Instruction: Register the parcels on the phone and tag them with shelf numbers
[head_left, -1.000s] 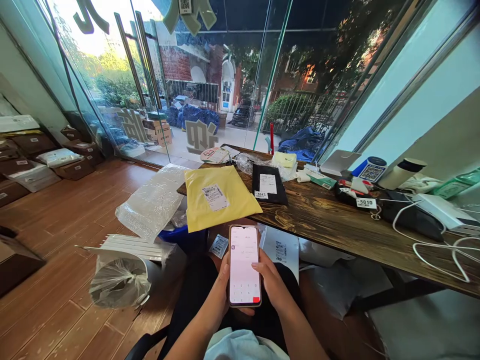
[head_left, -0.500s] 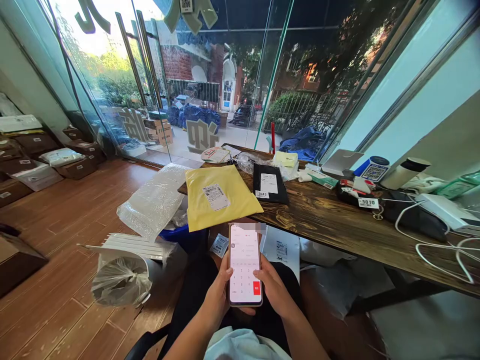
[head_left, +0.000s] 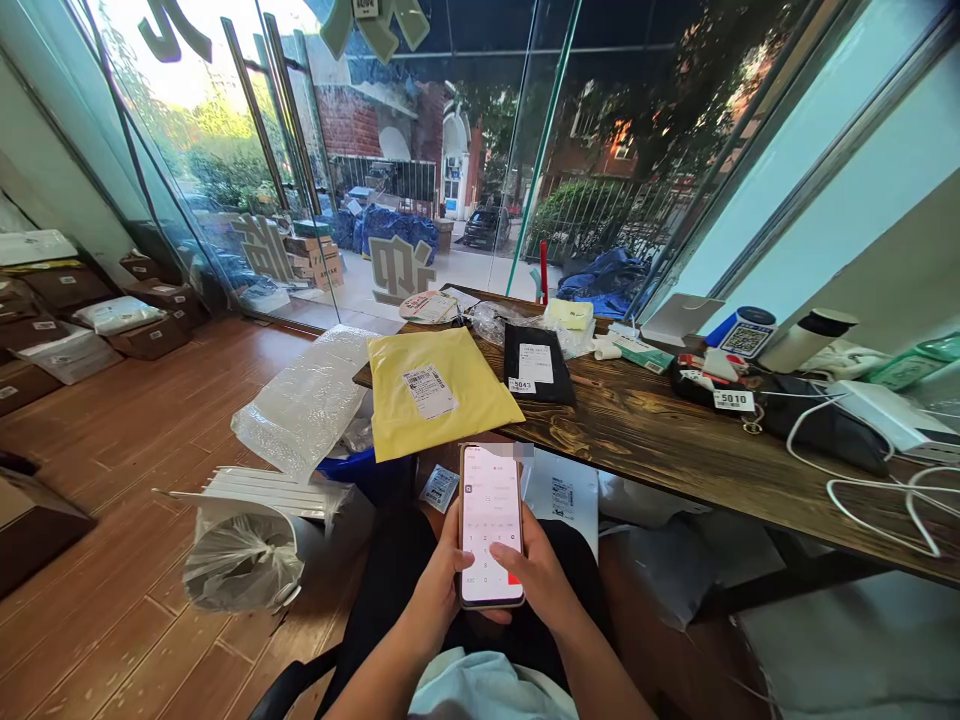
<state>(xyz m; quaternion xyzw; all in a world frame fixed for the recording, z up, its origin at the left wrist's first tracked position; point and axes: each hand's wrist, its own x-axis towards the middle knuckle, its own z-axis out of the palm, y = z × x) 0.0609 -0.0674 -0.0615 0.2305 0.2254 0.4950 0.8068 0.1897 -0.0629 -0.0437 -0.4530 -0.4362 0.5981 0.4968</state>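
The left hand (head_left: 437, 588) and right hand (head_left: 546, 580) gripped the smartphone (head_left: 491, 500) between them above the lap (head_left: 394, 570), both thumbs (head_left: 507, 557) over its on-screen keypad (head_left: 485, 538), apparently mid-entry, and the next tap seemed to call for a steady hold.

Pale blue top (head_left: 487, 690) with soft folds, black trousers (head_left: 391, 565), bare forearms (head_left: 396, 638)
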